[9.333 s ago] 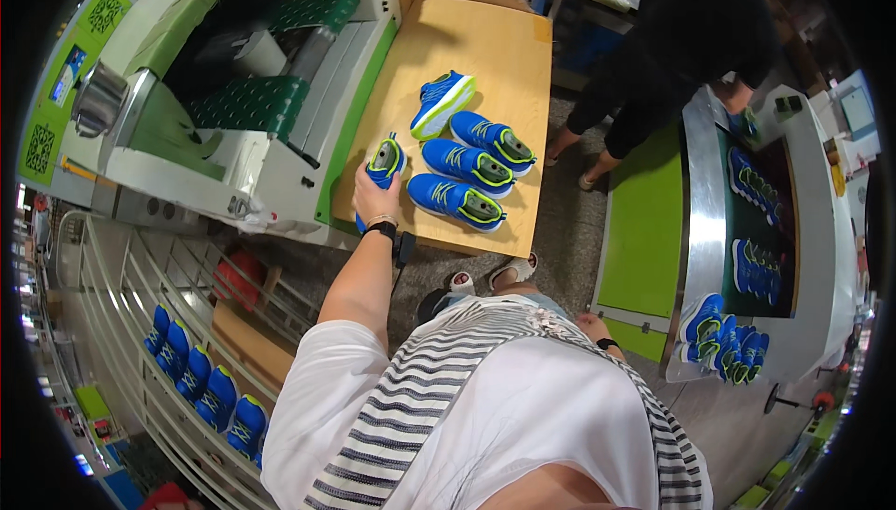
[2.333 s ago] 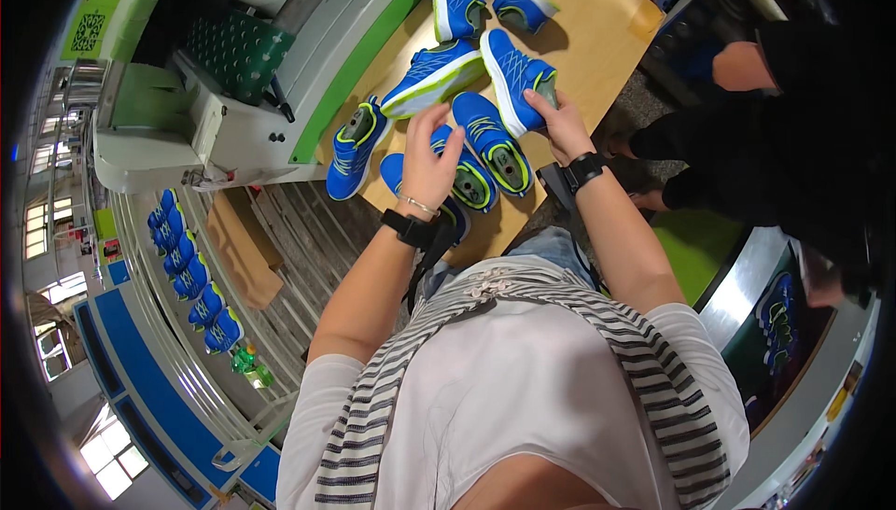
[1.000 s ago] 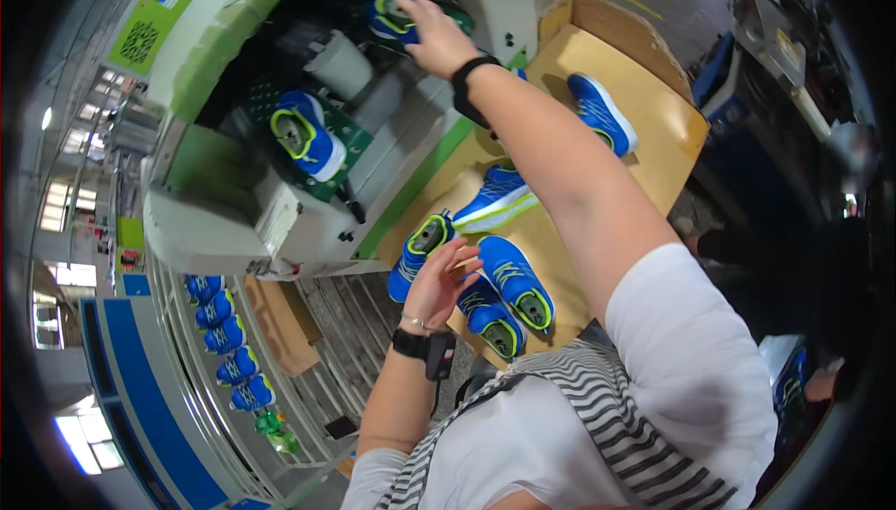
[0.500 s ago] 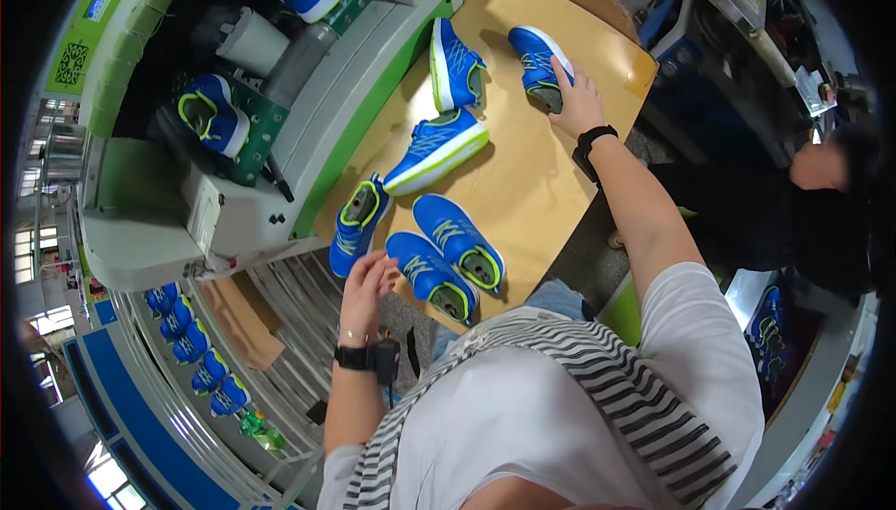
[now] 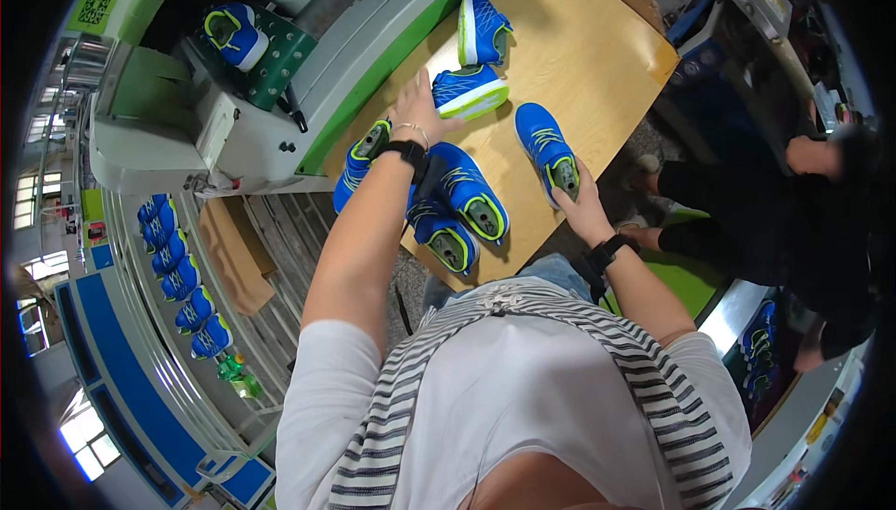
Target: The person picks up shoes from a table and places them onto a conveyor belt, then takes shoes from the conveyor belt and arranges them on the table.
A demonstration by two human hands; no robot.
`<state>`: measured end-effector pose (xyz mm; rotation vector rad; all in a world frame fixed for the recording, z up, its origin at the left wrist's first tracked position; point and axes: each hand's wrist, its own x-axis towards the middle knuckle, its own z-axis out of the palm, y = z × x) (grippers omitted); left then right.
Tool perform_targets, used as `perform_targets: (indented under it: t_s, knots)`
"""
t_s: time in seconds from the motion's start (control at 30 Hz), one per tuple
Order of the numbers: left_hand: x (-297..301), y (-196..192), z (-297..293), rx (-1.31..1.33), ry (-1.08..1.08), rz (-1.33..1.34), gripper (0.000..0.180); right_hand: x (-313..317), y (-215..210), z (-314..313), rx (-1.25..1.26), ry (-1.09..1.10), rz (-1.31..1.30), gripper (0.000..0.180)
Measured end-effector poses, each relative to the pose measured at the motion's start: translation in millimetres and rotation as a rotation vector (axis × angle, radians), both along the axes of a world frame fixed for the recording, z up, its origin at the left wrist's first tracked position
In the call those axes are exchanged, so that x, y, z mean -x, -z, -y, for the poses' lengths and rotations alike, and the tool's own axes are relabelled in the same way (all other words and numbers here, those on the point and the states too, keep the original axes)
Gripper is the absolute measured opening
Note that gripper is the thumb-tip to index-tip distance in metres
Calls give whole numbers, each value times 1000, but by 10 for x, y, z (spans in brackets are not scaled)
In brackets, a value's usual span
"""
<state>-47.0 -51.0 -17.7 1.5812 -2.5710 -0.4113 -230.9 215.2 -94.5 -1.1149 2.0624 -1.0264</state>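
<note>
Hands on shoes: left hand (image 5: 422, 111) touches tilted shoe (image 5: 469, 91); right hand (image 5: 581, 202) grips upright shoe (image 5: 548, 148).

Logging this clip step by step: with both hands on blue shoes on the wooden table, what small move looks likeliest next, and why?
Probably the left hand closes on the blue shoe lying on its side and lifts it. Its open fingers already rest against that shoe, which lies nearest the green machine bed, while the right hand grips the heel of another blue shoe on the wooden table.

White striped shirt, black watches (both wrists).
</note>
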Motion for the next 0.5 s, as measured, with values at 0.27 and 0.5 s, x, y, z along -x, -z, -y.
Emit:
perform_targets:
  t_s: [0.27, 0.5]
  knots:
    - [-345, 151, -89, 234, 510, -130, 76, -30, -15, -188, 175, 362, 641, 65]
    - [46, 62, -296, -762, 622, -386, 82, 416, 20, -133, 109, 210, 93, 59]
